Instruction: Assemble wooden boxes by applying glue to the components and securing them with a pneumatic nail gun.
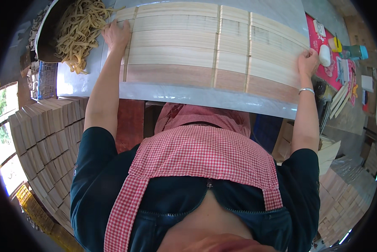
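Cream wooden boards (pixel 176 44): lay side by side on the grey bench (pixel 188 93), running along its near edge with a bare margin between; the nearest were pinker, and narrow lines crossed the set.
Left hand (pixel 116 37): was at the boards' left end, your thumb apart from your fingers; whether they grasped a board, I could not tell.
Right hand (pixel 308 63): was at the boards' right end, by the bench's right edge, your thumb and forefinger close together; again, I could not tell if they gripped.
Tan strips (pixel 81 31): lay in a loose heap at the bench's far left corner, just beside your left hand.
Red mat (pixel 329 75): lay beyond the bench's right edge, bearing a white bottle (pixel 324 56).
Wooden blocks (pixel 50 143): stood stacked near the bench's near left corner.
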The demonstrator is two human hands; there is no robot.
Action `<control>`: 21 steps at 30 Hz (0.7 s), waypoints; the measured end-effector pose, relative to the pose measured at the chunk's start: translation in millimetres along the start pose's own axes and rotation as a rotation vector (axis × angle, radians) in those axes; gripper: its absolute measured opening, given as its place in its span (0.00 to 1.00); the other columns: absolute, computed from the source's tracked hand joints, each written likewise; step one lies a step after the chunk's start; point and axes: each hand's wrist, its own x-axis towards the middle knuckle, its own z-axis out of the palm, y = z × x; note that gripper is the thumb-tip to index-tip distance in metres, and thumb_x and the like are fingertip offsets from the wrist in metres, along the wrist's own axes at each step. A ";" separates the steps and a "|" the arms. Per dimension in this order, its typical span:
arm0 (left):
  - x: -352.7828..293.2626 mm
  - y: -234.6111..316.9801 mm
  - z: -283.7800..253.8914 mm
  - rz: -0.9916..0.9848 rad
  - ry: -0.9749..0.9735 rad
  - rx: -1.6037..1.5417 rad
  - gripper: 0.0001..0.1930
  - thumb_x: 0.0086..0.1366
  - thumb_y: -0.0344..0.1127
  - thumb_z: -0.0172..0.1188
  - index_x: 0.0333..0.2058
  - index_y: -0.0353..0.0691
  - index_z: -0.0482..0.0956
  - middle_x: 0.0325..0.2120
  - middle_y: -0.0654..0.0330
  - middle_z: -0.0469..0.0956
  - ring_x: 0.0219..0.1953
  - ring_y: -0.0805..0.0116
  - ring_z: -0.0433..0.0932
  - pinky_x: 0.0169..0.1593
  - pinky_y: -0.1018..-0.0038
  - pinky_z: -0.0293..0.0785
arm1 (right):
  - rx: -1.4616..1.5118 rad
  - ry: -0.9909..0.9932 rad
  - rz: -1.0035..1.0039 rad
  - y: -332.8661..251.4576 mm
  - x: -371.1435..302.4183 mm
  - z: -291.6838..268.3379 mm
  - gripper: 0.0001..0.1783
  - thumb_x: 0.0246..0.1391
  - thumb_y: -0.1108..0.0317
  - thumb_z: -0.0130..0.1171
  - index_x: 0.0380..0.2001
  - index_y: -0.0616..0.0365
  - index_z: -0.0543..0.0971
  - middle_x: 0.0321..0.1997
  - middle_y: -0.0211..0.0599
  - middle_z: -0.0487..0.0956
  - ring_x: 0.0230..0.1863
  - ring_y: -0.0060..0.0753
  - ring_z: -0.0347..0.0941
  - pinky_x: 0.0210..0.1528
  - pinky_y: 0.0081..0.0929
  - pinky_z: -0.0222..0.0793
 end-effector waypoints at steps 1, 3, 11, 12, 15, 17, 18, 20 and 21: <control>0.7 -1.7 1.0 -0.001 0.000 0.002 0.32 0.63 0.58 0.55 0.56 0.37 0.77 0.53 0.44 0.76 0.57 0.47 0.67 0.62 0.60 0.63 | 0.002 -0.002 -0.001 -0.7 -0.3 -0.1 0.20 0.57 0.61 0.55 0.48 0.62 0.79 0.49 0.49 0.82 0.52 0.55 0.75 0.59 0.44 0.69; 1.6 -5.3 3.3 0.019 0.011 -0.013 0.32 0.63 0.58 0.55 0.56 0.38 0.77 0.53 0.45 0.76 0.57 0.47 0.68 0.62 0.60 0.63 | -0.001 -0.015 0.013 -2.0 -1.3 -1.2 0.20 0.57 0.61 0.55 0.48 0.62 0.79 0.49 0.50 0.82 0.52 0.55 0.75 0.59 0.44 0.69; 2.0 -9.9 5.8 0.051 0.025 -0.051 0.32 0.63 0.57 0.56 0.57 0.40 0.77 0.53 0.47 0.77 0.56 0.48 0.69 0.62 0.60 0.64 | 0.012 -0.012 0.026 -3.2 -2.6 -2.7 0.20 0.56 0.62 0.55 0.48 0.63 0.79 0.49 0.50 0.82 0.52 0.53 0.75 0.58 0.43 0.69; 2.4 -10.0 5.8 0.053 0.023 -0.056 0.31 0.63 0.57 0.56 0.57 0.40 0.77 0.53 0.47 0.77 0.56 0.47 0.69 0.62 0.60 0.64 | 0.016 -0.012 0.028 -2.6 -2.3 -2.6 0.20 0.56 0.62 0.55 0.48 0.63 0.79 0.49 0.50 0.82 0.52 0.53 0.75 0.58 0.43 0.69; 3.4 -10.3 5.5 0.059 0.017 -0.071 0.31 0.63 0.56 0.56 0.58 0.41 0.76 0.53 0.47 0.77 0.56 0.47 0.69 0.62 0.59 0.64 | 0.028 -0.012 0.030 -0.9 -1.3 -2.8 0.20 0.56 0.62 0.56 0.48 0.63 0.79 0.48 0.50 0.82 0.52 0.53 0.75 0.58 0.42 0.69; 3.4 -9.9 4.7 0.056 0.015 -0.068 0.31 0.63 0.56 0.56 0.58 0.41 0.76 0.53 0.47 0.77 0.57 0.46 0.69 0.62 0.59 0.64 | 0.029 -0.016 0.031 -0.1 0.0 -2.7 0.20 0.56 0.62 0.56 0.48 0.63 0.79 0.48 0.50 0.82 0.51 0.52 0.76 0.58 0.42 0.69; 3.1 -9.7 4.4 0.054 0.013 -0.066 0.31 0.63 0.56 0.56 0.58 0.42 0.76 0.53 0.47 0.77 0.57 0.46 0.69 0.62 0.59 0.64 | 0.029 -0.019 0.032 0.2 0.7 -2.6 0.20 0.56 0.62 0.56 0.48 0.63 0.79 0.47 0.49 0.82 0.51 0.52 0.76 0.58 0.41 0.69; 2.5 -9.0 4.1 0.049 0.009 -0.060 0.31 0.64 0.56 0.56 0.59 0.42 0.76 0.53 0.47 0.77 0.57 0.46 0.69 0.62 0.59 0.64 | 0.030 -0.026 0.034 1.1 1.5 -2.4 0.20 0.55 0.62 0.56 0.48 0.63 0.79 0.47 0.49 0.82 0.51 0.52 0.76 0.57 0.41 0.70; 2.7 -9.4 4.4 0.048 0.009 -0.060 0.31 0.64 0.56 0.56 0.59 0.42 0.76 0.53 0.47 0.77 0.57 0.46 0.69 0.62 0.59 0.64 | 0.030 -0.026 0.034 0.9 1.4 -2.4 0.20 0.55 0.62 0.56 0.48 0.63 0.79 0.47 0.49 0.82 0.51 0.52 0.76 0.57 0.41 0.70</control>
